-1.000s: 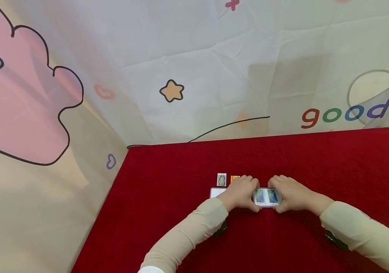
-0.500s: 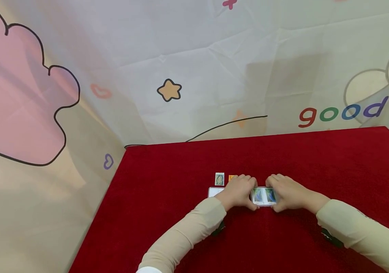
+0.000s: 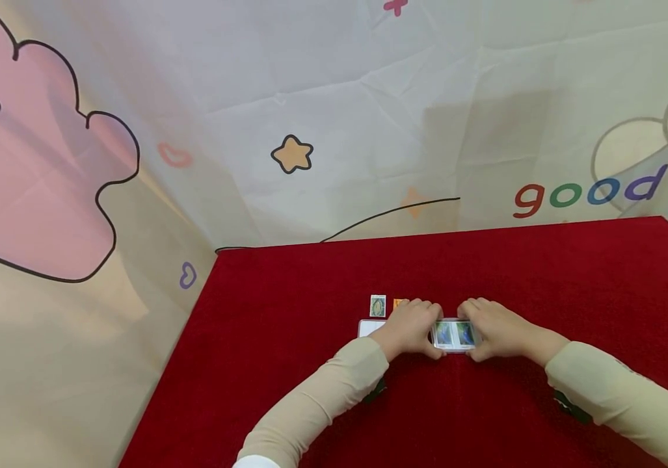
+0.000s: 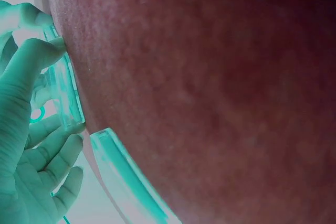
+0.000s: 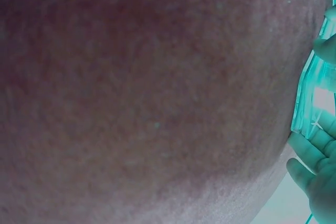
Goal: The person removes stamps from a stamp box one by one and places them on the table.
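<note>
In the head view, a flat clear plastic case [image 3: 454, 335] with two small blue-green pictures lies on the red cloth. My left hand [image 3: 411, 329] pinches its left end, thumb at the near edge and fingers at the far edge. The right hand [image 3: 499, 330] grips the opposite end the same way. Beneath the left wrist a second clear case [image 3: 371, 327] with a white inside is partly covered. Behind it lie a greenish stamp [image 3: 377, 305] and an orange stamp [image 3: 399, 303], the latter partly hidden by the left fingers. Both wrist views show the held case [image 4: 67, 90] edge-on.
The red-covered table [image 3: 287, 292] runs back to a printed cloth backdrop [image 3: 357, 130] with a star and the word "good". Another backdrop panel [image 3: 47, 338] stands along the left side. Dark straps [image 3: 571, 406] show under both wrists.
Both hands keep their hold on the clear case, which stays almost in place. The whole head view has shifted slightly.
</note>
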A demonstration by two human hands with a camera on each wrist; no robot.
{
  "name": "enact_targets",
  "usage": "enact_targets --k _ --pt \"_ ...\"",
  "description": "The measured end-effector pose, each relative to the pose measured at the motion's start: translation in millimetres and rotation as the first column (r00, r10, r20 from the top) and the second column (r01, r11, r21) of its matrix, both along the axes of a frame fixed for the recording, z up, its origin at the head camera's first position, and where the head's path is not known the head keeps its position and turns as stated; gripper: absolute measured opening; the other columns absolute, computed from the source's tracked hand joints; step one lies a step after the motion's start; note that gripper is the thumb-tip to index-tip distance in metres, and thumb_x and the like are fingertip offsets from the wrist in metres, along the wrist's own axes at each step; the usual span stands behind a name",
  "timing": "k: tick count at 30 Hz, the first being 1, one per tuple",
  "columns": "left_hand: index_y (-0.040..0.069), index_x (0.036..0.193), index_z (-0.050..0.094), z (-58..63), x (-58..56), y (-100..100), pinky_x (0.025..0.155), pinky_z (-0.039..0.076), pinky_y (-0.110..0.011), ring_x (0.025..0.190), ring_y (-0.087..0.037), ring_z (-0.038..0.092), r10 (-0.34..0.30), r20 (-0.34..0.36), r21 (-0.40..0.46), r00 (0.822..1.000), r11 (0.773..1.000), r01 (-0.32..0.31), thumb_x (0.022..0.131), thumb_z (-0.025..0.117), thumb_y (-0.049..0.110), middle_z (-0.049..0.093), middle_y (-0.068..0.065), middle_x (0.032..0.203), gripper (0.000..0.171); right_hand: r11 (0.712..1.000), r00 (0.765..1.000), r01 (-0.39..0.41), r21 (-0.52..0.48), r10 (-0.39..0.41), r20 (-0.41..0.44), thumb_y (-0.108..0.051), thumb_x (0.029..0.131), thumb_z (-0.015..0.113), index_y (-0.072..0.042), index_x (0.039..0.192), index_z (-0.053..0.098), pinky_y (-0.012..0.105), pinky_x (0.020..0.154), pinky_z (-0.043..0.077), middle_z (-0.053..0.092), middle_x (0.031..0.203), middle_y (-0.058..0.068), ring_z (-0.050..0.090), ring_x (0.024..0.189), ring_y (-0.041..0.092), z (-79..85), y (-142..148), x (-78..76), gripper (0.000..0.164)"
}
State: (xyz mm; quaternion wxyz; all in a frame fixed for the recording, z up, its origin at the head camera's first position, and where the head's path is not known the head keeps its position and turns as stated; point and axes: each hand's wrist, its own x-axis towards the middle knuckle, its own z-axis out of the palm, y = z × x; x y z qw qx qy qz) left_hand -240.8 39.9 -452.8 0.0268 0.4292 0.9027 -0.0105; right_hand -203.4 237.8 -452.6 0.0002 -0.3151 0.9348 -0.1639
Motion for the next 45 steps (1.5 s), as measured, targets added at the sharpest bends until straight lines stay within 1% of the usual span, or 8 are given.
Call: enact_targets --k 10,13,20,25,29,35,40,45 --pt "0.019 0.106 0.059 6.1 2.6 -0.9 0.076 0.04 -0.02 0.087 -0.006 0.053 -0.006 0.022 -0.042 1.0 0.999 0.007 0.074 0.073 0.057 0.061 0.009 0.095 0.052 1.0 0.997 0.002 -0.005 -0.001 0.075 -0.02 0.065 0.08 -0.007 0.1 0.051 0.027 0.072 0.044 0.051 0.091 -0.002 0.044 0.082 0.011 4.8 0.9 1.5 0.046" --pt "0.02 0.107 0.059 7.9 2.1 -2.5 0.078 0.04 -0.02 0.089 -0.006 0.053 0.0 0.031 -0.035 1.0 0.999 0.001 0.073 0.074 0.056 0.06 0.01 0.097 0.052 1.0 0.998 0.002 -0.004 -0.002 0.063 -0.02 0.066 0.079 -0.008 0.099 0.052 0.027 0.073 0.045 0.05 0.092 -0.004 0.044 0.083 0.01 6.3 1.0 1.6 0.045" --pt "0.019 0.11 0.058 12.9 -0.2 -7.3 0.077 0.041 -0.018 0.089 -0.006 0.05 0.01 0.074 0.001 0.997 1.0 -0.01 0.074 0.075 0.053 0.059 0.008 0.1 0.053 1.0 1.0 -0.008 -0.005 0.008 -0.019 -0.021 0.064 0.079 -0.008 0.098 0.053 0.028 0.073 0.045 0.051 0.093 -0.002 0.044 0.085 0.011 5.3 0.0 -1.3 0.044" --pt "0.018 0.111 0.059 14.2 -0.2 -9.0 0.077 0.04 -0.018 0.09 -0.007 0.049 0.001 0.097 0.02 0.995 1.0 -0.003 0.074 0.075 0.053 0.058 0.007 0.101 0.053 1.0 1.0 0.005 0.008 -0.005 -0.017 -0.025 0.064 0.08 -0.008 0.099 0.055 0.029 0.073 0.045 0.051 0.095 -0.002 0.044 0.086 0.012 5.8 -0.3 -0.7 0.046" --pt "0.018 0.112 0.059 13.9 1.6 -10.4 0.075 0.04 -0.017 0.093 -0.007 0.048 0.008 0.1 0.036 0.995 0.999 -0.011 0.074 0.075 0.053 0.056 0.007 0.103 0.054 1.0 1.0 0.005 0.012 -0.005 -0.02 -0.025 0.064 0.08 -0.008 0.099 0.056 0.03 0.074 0.045 0.052 0.095 -0.001 0.044 0.086 0.013 6.3 -0.3 0.9 0.045" --pt "0.019 0.113 0.06 16.1 3.1 -12.5 0.073 0.039 -0.018 0.096 -0.007 0.047 0.009 0.079 0.053 0.997 0.998 -0.014 0.074 0.074 0.054 0.054 0.007 0.105 0.054 1.0 1.0 0.007 0.023 -0.006 -0.031 -0.027 0.065 0.08 -0.009 0.099 0.056 0.03 0.074 0.044 0.052 0.094 -0.002 0.044 0.086 0.012 13.3 -0.8 3.5 0.046" --pt "0.02 0.116 0.059 18.2 6.4 -13.3 0.075 0.04 -0.02 0.098 -0.008 0.047 -0.005 0.033 0.019 0.999 1.0 0.004 0.075 0.072 0.058 0.055 0.006 0.107 0.057 0.999 0.999 0.02 0.04 -0.019 -0.035 -0.03 0.064 0.082 -0.012 0.097 0.056 0.033 0.074 0.043 0.052 0.093 -0.003 0.044 0.086 0.013 17.6 -3.6 7.3 0.046" --pt "0.021 0.119 0.058 18.2 12.2 -14.4 0.081 0.04 -0.019 0.099 -0.008 0.046 -0.023 0.013 -0.002 1.0 1.0 0.023 0.076 0.07 0.058 0.055 0.006 0.11 0.058 0.996 0.997 0.045 0.081 -0.04 -0.063 -0.033 0.063 0.082 -0.015 0.096 0.056 0.038 0.076 0.042 0.052 0.091 -0.005 0.045 0.088 0.013 17.4 -6.0 14.7 0.046"
